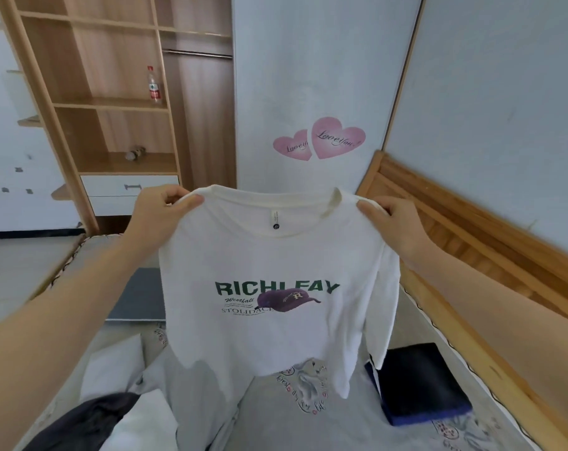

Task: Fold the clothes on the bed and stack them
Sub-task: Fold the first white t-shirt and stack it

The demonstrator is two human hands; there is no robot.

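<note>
Over a bed (308,424) with a grey printed sheet, the left hand (160,211) and right hand (391,222) each pinch a shoulder of a white T-shirt (269,288), which hangs between them, print facing the camera; folded dark clothes (422,382) lie lower right.

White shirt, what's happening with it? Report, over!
Left hand and right hand each pinch a shoulder. White shirt hangs unfolded above bed. Folded dark stack sits right, clear of it.
</note>
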